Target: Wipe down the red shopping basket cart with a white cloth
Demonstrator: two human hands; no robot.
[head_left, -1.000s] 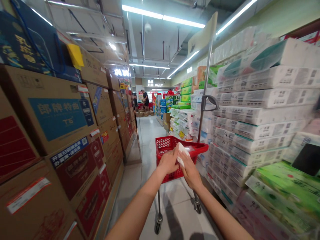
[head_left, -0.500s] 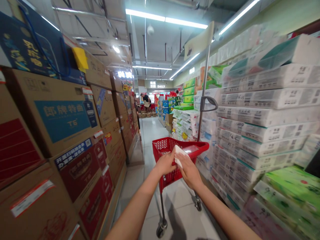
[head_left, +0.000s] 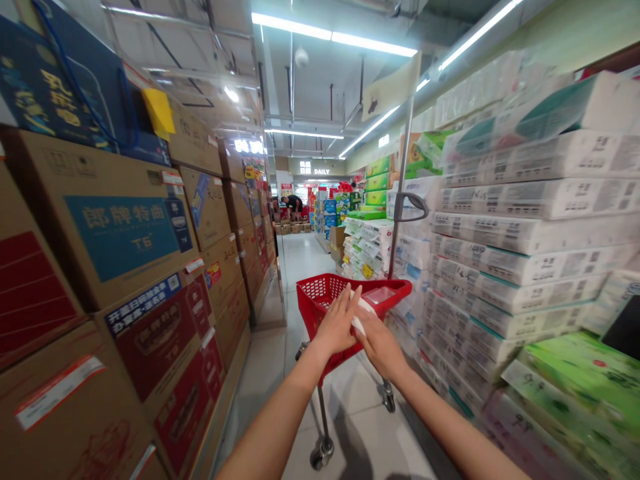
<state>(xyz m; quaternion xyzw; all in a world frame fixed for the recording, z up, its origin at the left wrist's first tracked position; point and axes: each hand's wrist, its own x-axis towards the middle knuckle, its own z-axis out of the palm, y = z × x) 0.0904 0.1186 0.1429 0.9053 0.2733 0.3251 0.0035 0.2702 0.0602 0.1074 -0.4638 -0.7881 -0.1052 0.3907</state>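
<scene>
Both my hands are in front of me, above the near rim of a red plastic basket cart [head_left: 320, 288]. My right hand [head_left: 383, 343] holds a folded white tissue [head_left: 365, 313], partly hidden behind the fingers. My left hand [head_left: 340, 327] reaches up beside it with its fingers stretched out, and its fingertips overlap the tissue's edge in view. Whether they touch it I cannot tell. A metal pole with a grey loop handle [head_left: 420, 208] rises from the cart's right side, bearing a pale sign [head_left: 390, 87].
Cartons [head_left: 135, 233] are stacked along the left, with blue gift bags [head_left: 75, 100] on top. Packs of tissue paper [head_left: 505, 227] pile up on the right, with green packs [head_left: 580, 380] lower down. A tiled aisle [head_left: 303, 257] runs ahead; a person [head_left: 291, 202] bends at its far end.
My left hand's fingers have straightened and lifted over the tissue. The cart has shifted slightly left and its rear left wheel now shows. The far person's pose has changed a little.
</scene>
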